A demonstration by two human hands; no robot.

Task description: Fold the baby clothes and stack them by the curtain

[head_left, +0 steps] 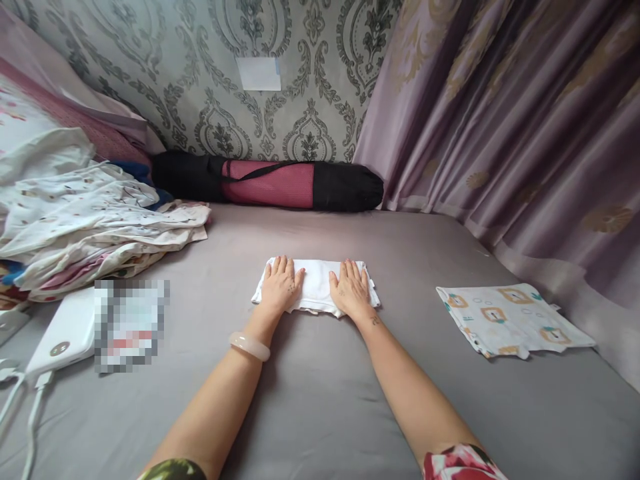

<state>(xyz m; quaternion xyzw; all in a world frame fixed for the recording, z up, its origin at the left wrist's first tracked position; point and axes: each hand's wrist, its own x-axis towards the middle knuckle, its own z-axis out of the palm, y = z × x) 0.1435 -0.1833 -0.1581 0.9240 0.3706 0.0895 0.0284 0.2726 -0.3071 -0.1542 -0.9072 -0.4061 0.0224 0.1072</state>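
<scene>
A white folded cloth [316, 283], perhaps a garment, lies flat in the middle of the grey bed sheet [320, 387]. My left hand [283, 283] rests palm down on its left part, fingers stretched toward the far edge. On the right part lies my right hand [351, 287], also flat with the fingers spread a little. Between the two thumbs the white fabric shows smooth. A pale bangle [250, 346] circles my left wrist.
A folded printed cloth [515, 320] lies at the right. Heaped clothes [95, 213] fill the left side, with a white power bank [67, 330], its cable [34, 420] and a blurred-out item [133, 327] nearer. A black and pink rolled bag [267, 183] lies along the wall by the curtain [475, 100].
</scene>
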